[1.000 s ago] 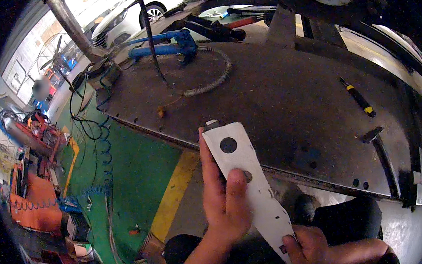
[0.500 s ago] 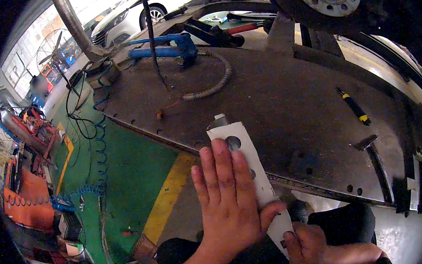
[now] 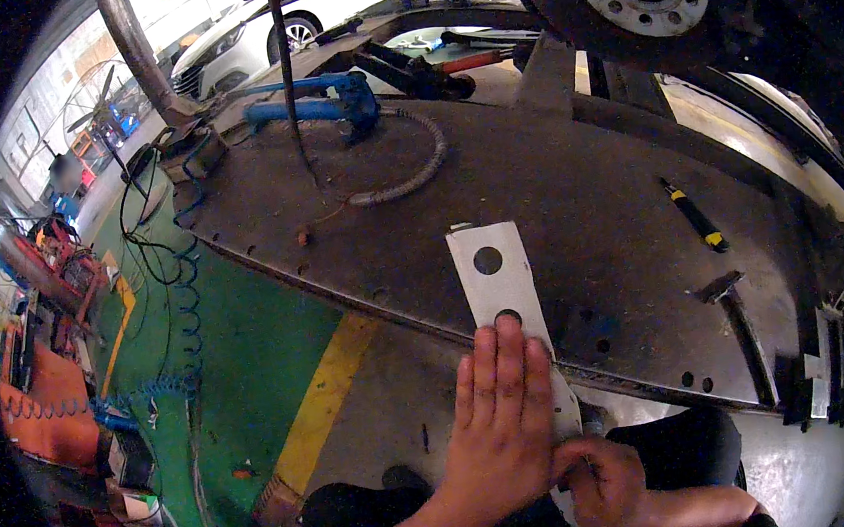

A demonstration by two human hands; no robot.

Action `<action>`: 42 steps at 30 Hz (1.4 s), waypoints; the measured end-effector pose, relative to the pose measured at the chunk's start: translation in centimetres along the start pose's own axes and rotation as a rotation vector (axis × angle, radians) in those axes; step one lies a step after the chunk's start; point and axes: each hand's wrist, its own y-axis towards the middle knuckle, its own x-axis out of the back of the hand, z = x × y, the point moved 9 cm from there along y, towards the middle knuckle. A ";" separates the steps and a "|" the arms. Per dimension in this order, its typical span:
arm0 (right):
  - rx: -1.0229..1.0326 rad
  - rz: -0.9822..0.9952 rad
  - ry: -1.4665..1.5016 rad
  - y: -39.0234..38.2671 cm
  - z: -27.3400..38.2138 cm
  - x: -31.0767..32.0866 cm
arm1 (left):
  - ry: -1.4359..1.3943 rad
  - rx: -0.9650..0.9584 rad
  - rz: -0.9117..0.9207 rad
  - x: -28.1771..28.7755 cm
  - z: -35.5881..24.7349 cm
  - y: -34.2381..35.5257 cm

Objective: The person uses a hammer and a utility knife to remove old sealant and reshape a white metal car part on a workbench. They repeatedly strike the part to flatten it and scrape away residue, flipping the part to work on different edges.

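At lower centre, the left hand (image 3: 502, 427) lies flat, fingers released, on a white strip (image 3: 499, 277); the right hand (image 3: 601, 479) grasps its lower end over the desk (image 3: 576, 190).

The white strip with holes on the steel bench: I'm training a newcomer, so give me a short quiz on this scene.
1. True or false: the left hand lies flat on the white strip.
2. Which tool lies on the steel bench to the right of the strip? A) yellow-and-black screwdriver B) red pliers C) tape measure
3. Fill in: the right hand grips the strip's ____ end.

Key: 1 true; 2 A; 3 near (lower).
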 end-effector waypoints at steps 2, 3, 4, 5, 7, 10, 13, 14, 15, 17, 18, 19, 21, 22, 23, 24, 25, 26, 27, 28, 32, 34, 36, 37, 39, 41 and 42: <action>-0.123 0.044 -0.017 -0.3 -0.9 -0.3 | -0.007 -0.001 -0.057 0.2 0.7 0.0; -0.246 0.109 -0.027 -0.7 -1.5 -0.6 | 0.004 -0.004 -0.126 1.2 1.1 0.0; -0.371 0.170 -0.040 -1.3 -2.4 -0.9 | 0.009 -0.011 -0.196 2.5 1.6 0.4; -0.274 0.211 -0.115 -1.3 -2.0 -1.3 | 0.020 -0.017 -0.264 3.8 2.2 0.7; -0.078 0.293 -0.261 -2.2 -2.0 -2.6 | 0.053 -0.003 -0.255 4.5 2.7 0.9; -0.126 0.175 -0.273 -3.0 -3.0 -2.6 | 0.078 -0.004 -0.224 4.6 2.7 0.9; -0.167 0.107 -0.164 -2.0 -2.2 -1.3 | 0.031 -0.012 -0.194 3.5 2.3 0.5; -0.179 0.098 -0.149 -2.0 -2.4 -1.3 | -0.013 -0.013 -0.181 3.2 2.1 0.5; -0.191 0.088 -0.133 -1.9 -2.7 -1.2 | -0.058 -0.016 -0.168 2.7 1.8 0.5; -0.180 0.078 -0.123 -1.6 -2.6 -1.1 | -0.204 -0.029 -0.219 2.3 0.9 0.0; -0.160 0.076 -0.134 -1.3 -2.1 -1.0 | -0.278 -0.037 -0.244 2.1 0.5 -0.3; -0.142 0.076 -0.146 -0.9 -1.5 -0.9 | -0.375 0.022 -0.291 2.2 0.5 -0.4; -0.157 0.218 -0.096 1.0 0.2 -1.4 | -0.559 0.147 -0.384 2.9 0.6 -1.1; -0.161 0.293 -0.065 1.5 0.9 -2.1 | -0.637 0.191 -0.466 3.1 1.2 -1.6; -0.235 0.322 -0.151 1.1 0.1 -2.8 | -0.729 0.225 -0.549 3.2 1.6 -2.0; -0.309 0.351 -0.235 0.5 -1.0 -3.7 | -0.820 0.261 -0.631 3.3 2.2 -2.5; -0.390 0.380 -0.326 -0.3 -2.5 -4.5 | -0.951 0.364 -0.623 2.5 3.4 -2.3; -0.294 0.361 -0.422 -0.6 -2.5 -5.2 | -1.071 0.467 -0.613 2.0 4.7 -2.2; -0.197 0.343 -0.517 -1.1 -2.6 -5.9 | -1.188 0.573 -0.600 1.5 5.8 -2.2; -0.092 0.329 -0.606 -1.2 -2.0 -6.5 | -1.271 0.627 -0.557 0.9 6.8 -2.4; 0.401 0.098 -0.357 -1.4 5.7 -3.5 | -1.518 0.643 -0.359 -0.3 8.9 -2.6; 0.167 0.315 -0.107 -3.7 2.8 -3.1 | -1.548 0.548 -0.246 0.1 8.7 -2.5; 0.356 -0.134 -0.171 -2.7 6.0 2.6 | -1.548 0.449 -0.142 0.5 8.5 -2.8; 0.450 -0.367 -0.211 -2.5 7.8 5.6 | -1.579 0.412 -0.118 0.6 8.3 -2.7; 0.416 -0.467 -0.115 -1.2 6.7 8.0 | -1.598 0.383 -0.075 0.5 8.4 -3.5; 0.174 -0.218 0.061 0.9 3.5 7.2 | -1.664 0.418 -0.095 -0.3 8.8 -4.3; 0.019 -0.067 0.146 1.4 1.6 5.6 | -1.696 0.437 -0.106 -0.7 9.0 -4.5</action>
